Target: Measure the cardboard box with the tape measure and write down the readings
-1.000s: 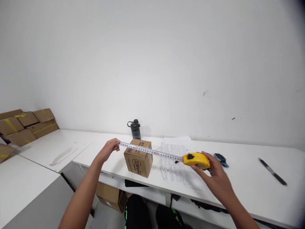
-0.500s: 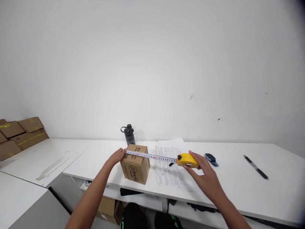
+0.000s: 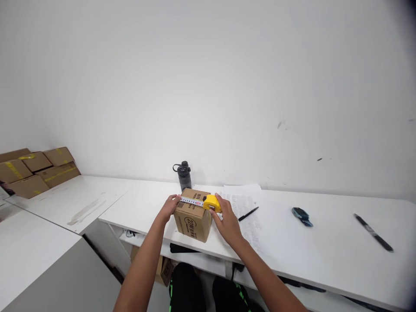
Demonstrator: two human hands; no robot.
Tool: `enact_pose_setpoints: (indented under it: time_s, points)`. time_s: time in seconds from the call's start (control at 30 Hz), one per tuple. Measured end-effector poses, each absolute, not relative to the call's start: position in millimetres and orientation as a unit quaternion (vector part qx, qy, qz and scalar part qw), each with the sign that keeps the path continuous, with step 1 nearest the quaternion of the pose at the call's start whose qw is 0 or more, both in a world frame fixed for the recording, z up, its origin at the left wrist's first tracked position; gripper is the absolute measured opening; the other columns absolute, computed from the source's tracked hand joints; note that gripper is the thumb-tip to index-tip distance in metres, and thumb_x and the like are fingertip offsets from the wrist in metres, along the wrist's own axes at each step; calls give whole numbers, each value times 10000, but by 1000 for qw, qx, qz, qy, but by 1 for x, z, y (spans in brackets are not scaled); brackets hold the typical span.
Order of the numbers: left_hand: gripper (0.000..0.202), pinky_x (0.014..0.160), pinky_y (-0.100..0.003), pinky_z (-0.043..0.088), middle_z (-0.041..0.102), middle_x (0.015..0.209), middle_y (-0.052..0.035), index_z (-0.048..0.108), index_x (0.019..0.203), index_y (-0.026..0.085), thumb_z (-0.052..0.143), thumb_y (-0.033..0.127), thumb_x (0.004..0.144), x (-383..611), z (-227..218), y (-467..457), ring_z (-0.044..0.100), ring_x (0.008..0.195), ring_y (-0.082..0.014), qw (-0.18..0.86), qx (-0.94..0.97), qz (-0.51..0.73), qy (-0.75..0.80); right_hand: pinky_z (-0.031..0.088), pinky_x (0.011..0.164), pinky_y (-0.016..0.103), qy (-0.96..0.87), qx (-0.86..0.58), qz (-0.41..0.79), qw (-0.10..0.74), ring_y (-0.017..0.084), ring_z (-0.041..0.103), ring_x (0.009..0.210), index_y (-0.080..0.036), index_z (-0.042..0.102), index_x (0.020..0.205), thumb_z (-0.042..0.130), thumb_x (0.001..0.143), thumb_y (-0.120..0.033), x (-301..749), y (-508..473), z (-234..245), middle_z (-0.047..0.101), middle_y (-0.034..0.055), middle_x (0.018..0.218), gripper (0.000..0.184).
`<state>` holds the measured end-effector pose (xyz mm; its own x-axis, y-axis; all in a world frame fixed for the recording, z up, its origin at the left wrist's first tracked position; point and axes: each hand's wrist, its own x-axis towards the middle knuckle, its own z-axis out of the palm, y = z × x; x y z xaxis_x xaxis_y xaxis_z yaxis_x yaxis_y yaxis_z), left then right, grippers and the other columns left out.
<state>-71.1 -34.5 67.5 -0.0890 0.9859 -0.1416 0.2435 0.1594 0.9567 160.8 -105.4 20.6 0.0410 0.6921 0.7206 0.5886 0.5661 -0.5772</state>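
A small brown cardboard box [image 3: 195, 223] with dark printing stands on the white table. Across its top lies the white blade [image 3: 191, 201] of a tape measure, pulled out a short way. My left hand [image 3: 170, 206] pinches the blade's end at the box's left top edge. At the right top edge, my right hand [image 3: 228, 220] is closed around the yellow tape measure case [image 3: 212, 203]. The fingertips of my left hand partly hide the blade's tip.
Behind the box stands a dark water bottle [image 3: 184, 177]. Printed papers [image 3: 256, 234] with a black pen [image 3: 248, 213] lie to the right. Farther right are a blue-black object [image 3: 302, 216] and a black marker [image 3: 373, 232]. Cardboard boxes [image 3: 58, 173] are stacked at the far left.
My right hand has brought the tape case left to the box, and much of the blade has gone back inside. My left hand still holds the blade's end. The view has shifted slightly.
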Motion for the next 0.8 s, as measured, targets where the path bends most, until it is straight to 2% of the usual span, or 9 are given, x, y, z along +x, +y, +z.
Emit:
enact_pose_setpoints:
  time_s: [0.07, 0.23, 0.33, 0.43, 0.53, 0.8]
  points:
    - [624, 709, -307, 452, 650, 1072, -139, 524, 1138, 149, 643, 581, 704, -71, 65, -32, 621, 910, -248, 442, 503, 424, 609, 549, 783, 391, -692, -470, 55, 545, 250, 546, 1090, -299, 253, 1457, 407, 947, -355, 164, -108, 19, 480, 107, 1245, 536]
    - [546, 701, -296, 436, 671, 915, -104, 570, 958, 131, 663, 591, 677, -69, 61, -30, 618, 831, -227, 425, 502, 454, 601, 545, 800, 369, -686, -474, 54, 549, 237, 550, 1098, -301, 251, 1455, 413, 945, -375, 165, -110, 18, 477, 98, 1261, 541]
    - [528, 690, -297, 428, 668, 824, -75, 574, 880, 137, 662, 611, 666, -68, 62, -32, 612, 769, -213, 432, 505, 450, 597, 552, 740, 344, -682, -481, 55, 548, 229, 569, 1051, -288, 273, 1450, 414, 944, -382, 164, -110, 17, 484, 103, 1253, 533]
    - [529, 690, -305, 423, 667, 785, -71, 575, 859, 136, 675, 611, 651, -68, 61, -33, 610, 756, -217, 428, 496, 463, 598, 548, 644, 313, -682, -487, 61, 543, 202, 605, 910, -276, 290, 1446, 412, 943, -389, 163, -111, 17, 499, 107, 1230, 530]
    - [539, 691, -316, 421, 666, 753, -80, 582, 838, 127, 683, 615, 633, -66, 58, -33, 610, 751, -229, 419, 494, 481, 590, 544, 617, 308, -683, -488, 59, 539, 184, 609, 830, -274, 299, 1443, 413, 941, -392, 164, -111, 19, 503, 104, 1229, 528]
    - [459, 685, -302, 411, 634, 750, -53, 566, 779, 151, 623, 595, 679, -65, 56, -33, 577, 729, -199, 395, 523, 487, 578, 549, 637, 320, -685, -488, 53, 537, 203, 606, 877, -274, 295, 1447, 410, 938, -397, 165, -110, 18, 503, 108, 1233, 536]
